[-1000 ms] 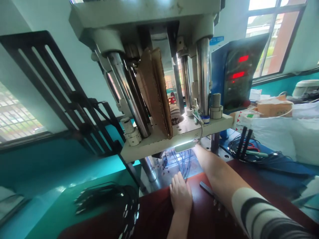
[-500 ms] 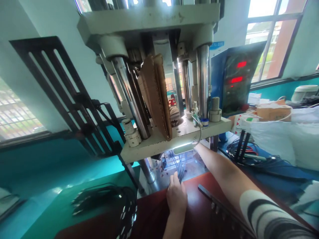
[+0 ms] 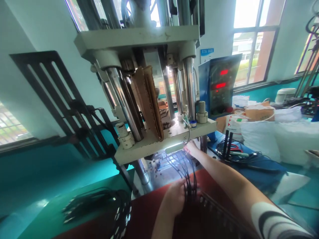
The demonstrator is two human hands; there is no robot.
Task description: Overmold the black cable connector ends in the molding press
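Cables (image 3: 190, 186) in a dark bunch, strung from the lit metal block (image 3: 163, 163) at the foot of the press (image 3: 139, 38) to just over the red-brown tabletop (image 3: 144, 209), and the left hand (image 3: 174, 196) has them, grip curled round the bundle! Higher up, the right hand (image 3: 190, 148) is at the pale plate's (image 3: 142, 151) lower edge, beside the lamp (image 3: 173, 149); fingers bent, but I can't tell whether that grip has anything. Trouble spots? One hard tug from the left could strain the cable ends or pull them crooked. The thin grey wire (image 3: 189, 132) hanging there might snag on the right. And should that plate drop, the right hand risks a crush.
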